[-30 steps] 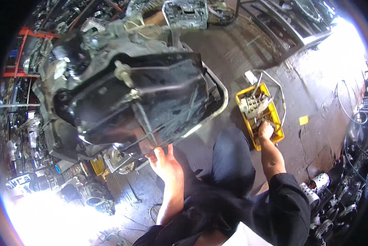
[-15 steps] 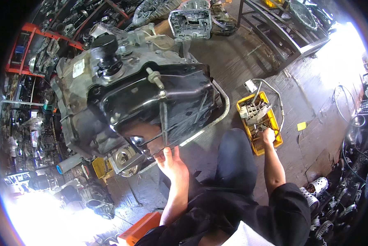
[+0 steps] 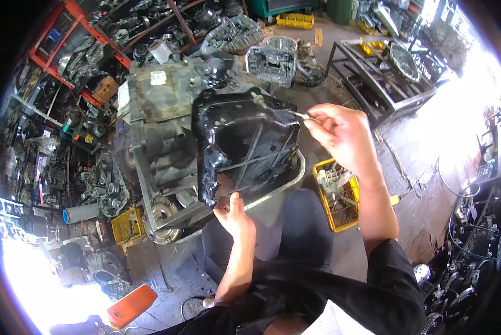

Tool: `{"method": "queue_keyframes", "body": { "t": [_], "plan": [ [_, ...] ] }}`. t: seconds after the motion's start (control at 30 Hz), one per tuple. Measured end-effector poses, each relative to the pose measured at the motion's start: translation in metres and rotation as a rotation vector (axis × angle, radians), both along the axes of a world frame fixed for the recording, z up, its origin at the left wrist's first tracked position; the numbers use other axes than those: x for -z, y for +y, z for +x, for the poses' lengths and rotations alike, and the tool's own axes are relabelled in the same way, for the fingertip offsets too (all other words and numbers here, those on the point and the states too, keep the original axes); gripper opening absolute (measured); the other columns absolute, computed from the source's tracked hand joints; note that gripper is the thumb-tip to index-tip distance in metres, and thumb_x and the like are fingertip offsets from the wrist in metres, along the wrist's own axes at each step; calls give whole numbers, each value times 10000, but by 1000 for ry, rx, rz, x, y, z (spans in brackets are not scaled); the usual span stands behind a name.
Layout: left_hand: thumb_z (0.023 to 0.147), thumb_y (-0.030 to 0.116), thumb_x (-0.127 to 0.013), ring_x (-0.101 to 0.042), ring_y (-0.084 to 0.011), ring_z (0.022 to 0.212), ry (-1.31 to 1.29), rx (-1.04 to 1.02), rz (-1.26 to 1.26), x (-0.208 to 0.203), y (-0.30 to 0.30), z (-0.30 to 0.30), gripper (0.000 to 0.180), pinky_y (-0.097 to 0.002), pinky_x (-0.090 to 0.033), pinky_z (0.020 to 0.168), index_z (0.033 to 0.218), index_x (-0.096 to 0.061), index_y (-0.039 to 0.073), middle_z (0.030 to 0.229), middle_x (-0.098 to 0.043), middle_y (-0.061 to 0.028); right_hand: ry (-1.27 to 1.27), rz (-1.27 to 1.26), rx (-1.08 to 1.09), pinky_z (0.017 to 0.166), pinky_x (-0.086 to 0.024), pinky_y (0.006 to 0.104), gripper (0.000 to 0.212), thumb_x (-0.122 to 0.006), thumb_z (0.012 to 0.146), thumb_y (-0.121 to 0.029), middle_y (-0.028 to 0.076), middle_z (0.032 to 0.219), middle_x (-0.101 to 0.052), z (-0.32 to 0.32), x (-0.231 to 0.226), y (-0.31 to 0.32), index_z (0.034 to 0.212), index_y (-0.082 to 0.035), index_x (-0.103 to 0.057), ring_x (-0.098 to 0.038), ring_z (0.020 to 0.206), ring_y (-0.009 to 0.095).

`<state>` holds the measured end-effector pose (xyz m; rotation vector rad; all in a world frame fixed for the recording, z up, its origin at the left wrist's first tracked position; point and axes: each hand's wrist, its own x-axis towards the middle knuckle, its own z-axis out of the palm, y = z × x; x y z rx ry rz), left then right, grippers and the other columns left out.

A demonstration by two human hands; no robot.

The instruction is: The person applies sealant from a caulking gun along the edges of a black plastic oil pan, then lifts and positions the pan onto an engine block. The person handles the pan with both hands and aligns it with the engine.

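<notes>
A glossy black oil pan [image 3: 256,146] sits tilted against the open side of a large grey gearbox [image 3: 169,125]. At its lower edge my left hand [image 3: 236,219] grips the rim, thumb in front and the other fingers partly hidden behind. My right hand [image 3: 342,134] is raised beside the pan's upper right corner. Thumb and fingertips pinch a thin metal bolt [image 3: 299,115], its end pointing at the pan's rim. A light-coloured plug fitting [image 3: 259,101] sticks out near the top of the pan.
A yellow crate [image 3: 340,219] of metal parts lies on the floor right of my knee. Another yellow bin [image 3: 127,226] is at left. A steel bench [image 3: 373,84] stands far right, and an orange box [image 3: 132,306] lies at lower left. Shelves of parts line the left.
My right hand has come up out of the yellow crate to the pan's right side with a bolt. My left hand still holds the pan's lower edge. The view has shifted.
</notes>
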<state>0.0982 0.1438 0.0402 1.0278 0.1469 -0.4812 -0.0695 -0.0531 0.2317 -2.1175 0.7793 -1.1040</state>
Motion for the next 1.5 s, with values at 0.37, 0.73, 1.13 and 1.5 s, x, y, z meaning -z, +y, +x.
{"method": "queue_keyframes", "body": {
  "t": [0.37, 0.73, 1.13, 1.5],
  "plan": [
    [892, 17, -806, -582, -147, 1096, -104, 22, -39, 22, -1, 8, 512, -376, -488, 906, 1299, -531, 161, 1236, -600, 33, 164, -218, 230, 693, -586, 386, 148, -739, 914, -133, 192, 840, -750, 45, 10, 9, 937, 12, -735, -753, 753, 326],
    [847, -47, -828, -585, -119, 915, -117, -41, -5, 33, -7, 15, 577, -270, -497, 715, 1291, -505, 127, 1131, -585, 6, 286, -428, 257, 724, -567, 525, 223, -630, 986, -209, 203, 862, -682, 50, 12, 15, 866, -22, -623, -690, 805, 440],
    [700, 86, -961, -455, -280, 1345, -62, -50, -13, 13, -6, 2, 1214, -396, -441, 1131, 1574, -131, -53, 1481, -421, -195, 375, 2, 181, 637, -473, 392, 283, -635, 1033, -238, 132, 705, -609, 32, 18, -21, 999, 34, -705, -556, 667, 186],
    [613, 414, -1011, -310, -401, 1495, -116, -29, 306, 10, -3, 3, 1438, -443, -301, 1238, 1597, -92, -92, 1577, -298, -301, 336, -430, 343, 765, -520, 335, 420, -567, 1081, -354, 137, 982, -755, 28, 52, -57, 1196, 29, -697, -673, 813, 216]
  ]
}}
